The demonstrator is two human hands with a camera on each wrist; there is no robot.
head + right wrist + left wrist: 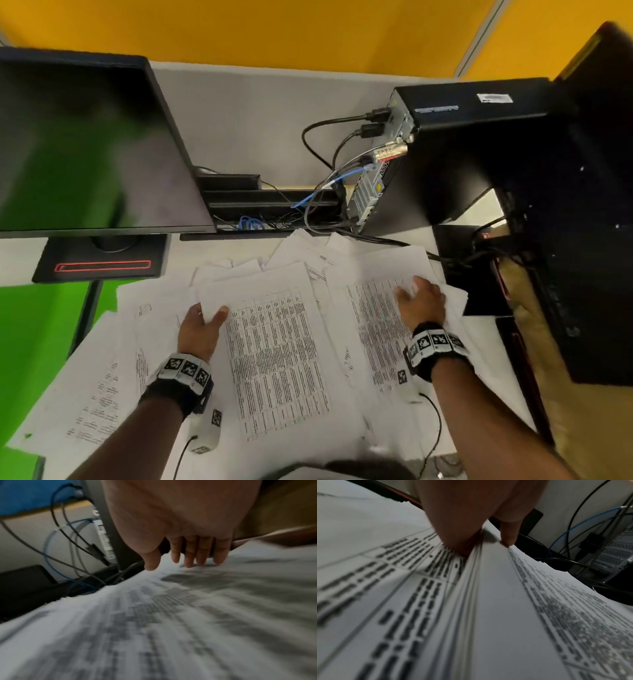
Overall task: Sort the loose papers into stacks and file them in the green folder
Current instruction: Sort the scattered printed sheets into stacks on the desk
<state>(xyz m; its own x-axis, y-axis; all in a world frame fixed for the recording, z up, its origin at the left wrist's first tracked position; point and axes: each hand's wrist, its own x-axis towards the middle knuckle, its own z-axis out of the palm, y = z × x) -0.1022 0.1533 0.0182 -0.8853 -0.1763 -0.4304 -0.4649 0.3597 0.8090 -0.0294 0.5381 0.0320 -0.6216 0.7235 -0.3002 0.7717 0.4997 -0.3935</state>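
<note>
The green folder lies at the desk's left edge, partly under loose papers. The left hand pinches a sheaf of these papers between thumb and fingers. The right hand rests with fingers straight on a printed sheet further right.

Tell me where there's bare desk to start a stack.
Bare desk shows left of the monitor stand, and a strip at the near edge beside the right forearm. The middle is crowded with papers under both hands; cables clutter the back.

The print on the papers is blurred past reading, and the left hand's fingers lie hidden under a sheet.
</note>
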